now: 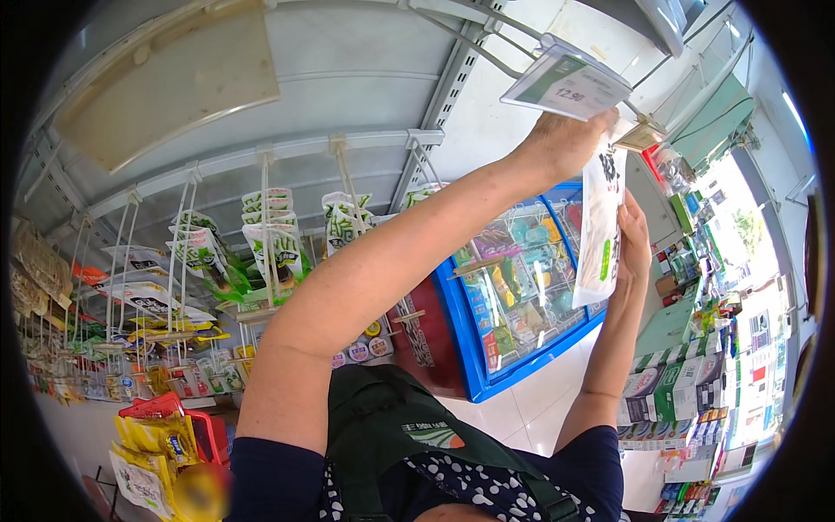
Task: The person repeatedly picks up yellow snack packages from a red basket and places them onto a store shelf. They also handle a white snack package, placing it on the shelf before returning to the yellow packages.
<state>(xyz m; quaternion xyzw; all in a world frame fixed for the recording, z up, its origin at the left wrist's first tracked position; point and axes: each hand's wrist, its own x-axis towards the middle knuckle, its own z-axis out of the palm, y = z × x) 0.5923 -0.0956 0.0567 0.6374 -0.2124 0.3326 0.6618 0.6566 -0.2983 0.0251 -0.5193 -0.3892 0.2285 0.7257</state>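
Note:
My left hand (564, 147) is raised to the top of a white snack pouch (599, 228), just below a price tag holder (567, 81). Its fingertips are partly hidden by the tag and the pouch top. My right hand (634, 238) holds the same pouch along its right edge, its other fingers behind it. The pouch hangs nearly upright, with dark print and a green patch. Its top is close to the end of a metal display hook (629, 107); whether it is on the hook cannot be made out.
Hooks with green-and-white pouches (274, 241) line the rack at left. A blue-framed chest freezer (476, 385) stands beyond my arms. Yellow bags (156, 444) lie by a red basket (212, 434) at lower left. Stacked cartons (678, 385) are at right.

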